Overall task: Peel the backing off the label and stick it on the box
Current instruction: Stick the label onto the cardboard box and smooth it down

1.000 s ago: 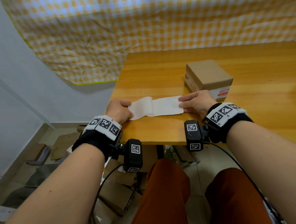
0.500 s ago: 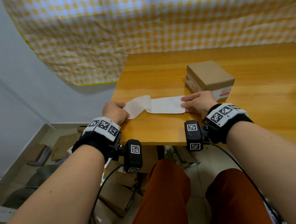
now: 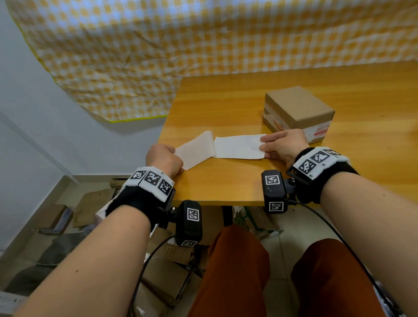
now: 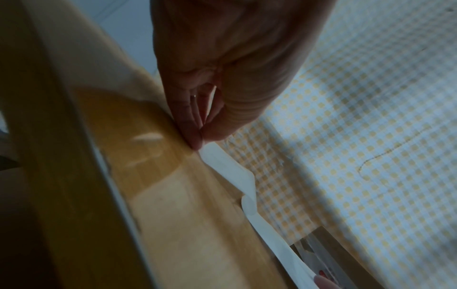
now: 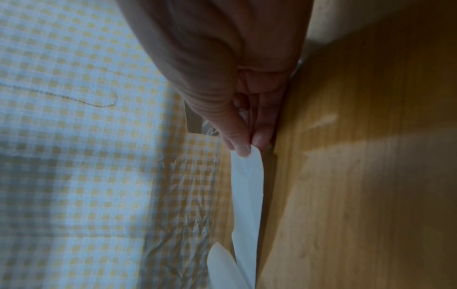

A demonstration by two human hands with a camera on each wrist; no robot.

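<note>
A white label [image 3: 239,147] lies near the front left of the wooden table [image 3: 224,103]. Its peeled layer [image 3: 196,148] curls up and away to the left. My left hand [image 3: 165,158] pinches the left end of that peeled layer [image 4: 222,164] between thumb and fingers. My right hand [image 3: 283,145] pinches the label's right end [image 5: 247,176], low over the table. The brown cardboard box [image 3: 298,111] stands just behind my right hand, with a red-printed sticker on its front side.
A yellow-and-white checked sheet [image 3: 220,35] hangs on the wall behind the table. Flattened cardboard and boxes [image 3: 84,212] lie on the floor to the left and under the table. My knees in rust-coloured trousers [image 3: 235,279] are below the table's front edge.
My left hand has pulled the peeled layer further to the left, so more of the sheet is separated. My right hand has stayed on the label's right end.
</note>
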